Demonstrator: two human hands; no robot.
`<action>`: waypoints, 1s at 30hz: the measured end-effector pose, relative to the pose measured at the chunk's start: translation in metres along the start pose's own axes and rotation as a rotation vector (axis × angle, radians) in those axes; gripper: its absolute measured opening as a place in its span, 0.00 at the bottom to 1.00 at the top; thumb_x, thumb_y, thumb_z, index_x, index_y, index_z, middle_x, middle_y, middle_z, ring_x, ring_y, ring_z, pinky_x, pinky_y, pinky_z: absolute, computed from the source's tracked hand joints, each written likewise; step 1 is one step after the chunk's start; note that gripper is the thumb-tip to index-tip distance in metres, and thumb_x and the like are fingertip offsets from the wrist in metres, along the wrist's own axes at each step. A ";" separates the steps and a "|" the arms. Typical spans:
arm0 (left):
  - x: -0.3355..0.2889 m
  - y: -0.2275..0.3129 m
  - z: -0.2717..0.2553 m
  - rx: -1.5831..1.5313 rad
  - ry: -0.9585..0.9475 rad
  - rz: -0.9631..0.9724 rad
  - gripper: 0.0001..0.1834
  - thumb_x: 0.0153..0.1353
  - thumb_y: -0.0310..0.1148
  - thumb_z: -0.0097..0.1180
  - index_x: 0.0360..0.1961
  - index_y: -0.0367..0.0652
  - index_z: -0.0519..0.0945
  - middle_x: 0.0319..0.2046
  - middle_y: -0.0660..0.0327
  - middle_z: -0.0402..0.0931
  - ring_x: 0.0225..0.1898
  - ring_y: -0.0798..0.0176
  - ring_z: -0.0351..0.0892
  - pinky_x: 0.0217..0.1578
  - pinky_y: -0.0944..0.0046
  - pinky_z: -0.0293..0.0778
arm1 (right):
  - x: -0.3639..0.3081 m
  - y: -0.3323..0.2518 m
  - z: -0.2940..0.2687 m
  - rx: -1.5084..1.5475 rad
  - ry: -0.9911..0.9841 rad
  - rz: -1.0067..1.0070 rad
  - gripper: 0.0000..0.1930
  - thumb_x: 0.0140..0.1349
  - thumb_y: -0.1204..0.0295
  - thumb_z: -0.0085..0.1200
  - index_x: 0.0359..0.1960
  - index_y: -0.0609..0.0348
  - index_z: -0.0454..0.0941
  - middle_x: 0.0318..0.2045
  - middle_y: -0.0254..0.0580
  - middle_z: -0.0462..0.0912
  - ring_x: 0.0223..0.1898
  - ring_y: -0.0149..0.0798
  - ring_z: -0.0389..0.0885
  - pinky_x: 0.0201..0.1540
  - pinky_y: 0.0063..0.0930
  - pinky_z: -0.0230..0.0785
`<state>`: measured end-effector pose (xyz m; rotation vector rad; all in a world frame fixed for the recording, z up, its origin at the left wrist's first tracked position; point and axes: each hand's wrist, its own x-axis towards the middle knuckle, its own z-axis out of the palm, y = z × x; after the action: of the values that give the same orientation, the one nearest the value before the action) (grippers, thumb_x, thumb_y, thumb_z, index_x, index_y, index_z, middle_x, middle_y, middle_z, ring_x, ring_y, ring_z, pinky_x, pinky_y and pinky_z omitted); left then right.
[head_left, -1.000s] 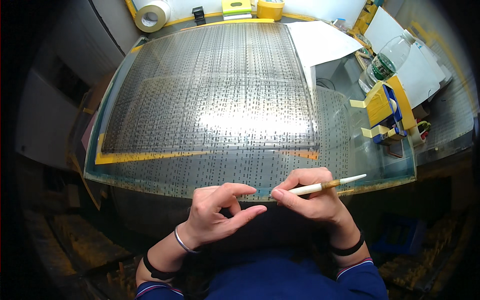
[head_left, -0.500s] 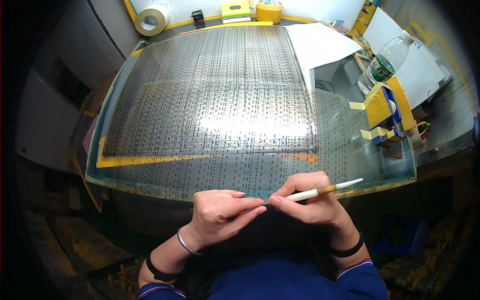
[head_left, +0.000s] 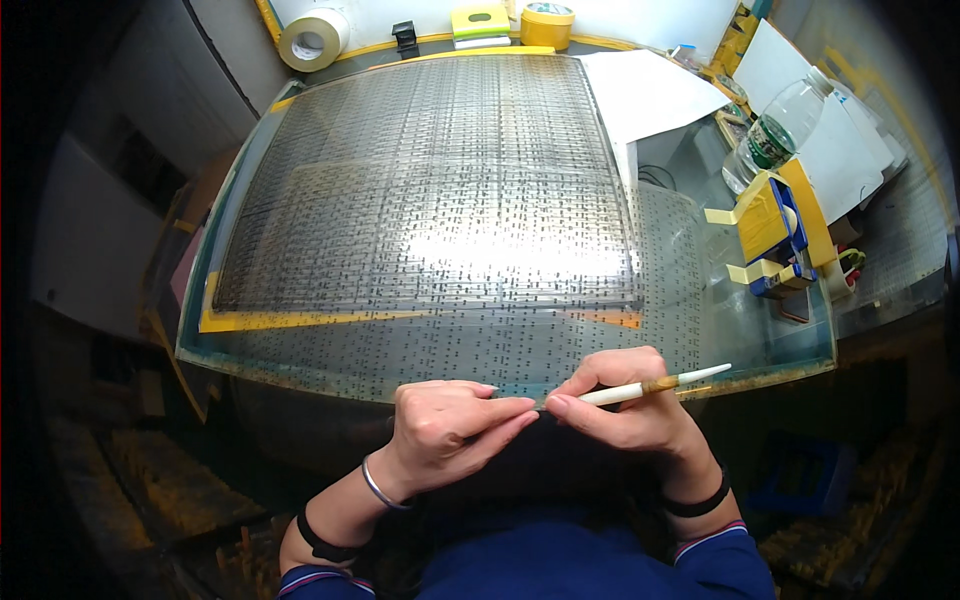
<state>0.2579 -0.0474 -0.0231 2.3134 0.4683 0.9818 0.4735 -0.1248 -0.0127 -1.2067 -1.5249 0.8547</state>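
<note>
My right hand (head_left: pixel 635 405) is closed on a slim white pen-shaped tool (head_left: pixel 615 393) with a tan band. The tool's tapered white end points up and right, and its other end is among my fingertips. Thumb and forefinger of my left hand (head_left: pixel 445 425) are pressed together, their tips almost meeting the right fingertips. Whatever lies between them is too small to make out. Both hands are at the front edge of a glass-topped table. Just beyond them spreads a clear sheet with rows of small black marks (head_left: pixel 470 345), partly over a larger dark-lined panel (head_left: pixel 430 110).
Blue-and-yellow tape dispensers (head_left: pixel 770 225) and a clear plastic bottle (head_left: pixel 780 130) stand at the right. White paper (head_left: pixel 650 90) lies at the back right. Along the back are a tape roll (head_left: pixel 313 40) and a yellow round tub (head_left: pixel 546 25).
The view has shifted slightly, so the table appears a little further right. My hands keep nearly the same pose, fingertips close together, the white tool still in the right hand.
</note>
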 end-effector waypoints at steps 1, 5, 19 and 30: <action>0.000 0.000 0.001 -0.002 0.004 0.001 0.05 0.54 0.28 0.72 0.33 0.44 0.89 0.13 0.62 0.74 0.16 0.61 0.77 0.33 0.64 0.84 | 0.000 0.000 0.000 0.000 -0.001 0.002 0.05 0.55 0.75 0.69 0.27 0.64 0.86 0.20 0.42 0.85 0.22 0.32 0.84 0.23 0.25 0.70; -0.001 -0.001 0.001 0.005 0.010 0.010 0.05 0.54 0.29 0.72 0.33 0.44 0.89 0.13 0.61 0.75 0.16 0.60 0.78 0.32 0.64 0.84 | 0.000 -0.002 0.000 0.001 -0.006 0.011 0.05 0.55 0.75 0.69 0.27 0.64 0.86 0.20 0.42 0.85 0.21 0.32 0.84 0.23 0.25 0.70; -0.001 -0.003 0.003 0.023 0.027 0.073 0.06 0.52 0.25 0.73 0.33 0.41 0.88 0.14 0.60 0.75 0.16 0.61 0.77 0.29 0.65 0.82 | 0.000 -0.003 -0.001 -0.018 -0.018 0.028 0.06 0.55 0.75 0.70 0.26 0.63 0.85 0.20 0.41 0.84 0.21 0.32 0.83 0.23 0.26 0.70; -0.002 -0.003 0.003 0.071 0.007 0.034 0.05 0.54 0.31 0.72 0.29 0.44 0.87 0.17 0.60 0.79 0.22 0.58 0.85 0.30 0.64 0.84 | 0.000 -0.004 -0.003 -0.019 -0.031 0.036 0.05 0.56 0.75 0.69 0.27 0.63 0.86 0.21 0.41 0.85 0.22 0.33 0.84 0.24 0.26 0.72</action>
<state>0.2586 -0.0472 -0.0274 2.3888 0.4755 1.0047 0.4752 -0.1257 -0.0082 -1.2433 -1.5435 0.8886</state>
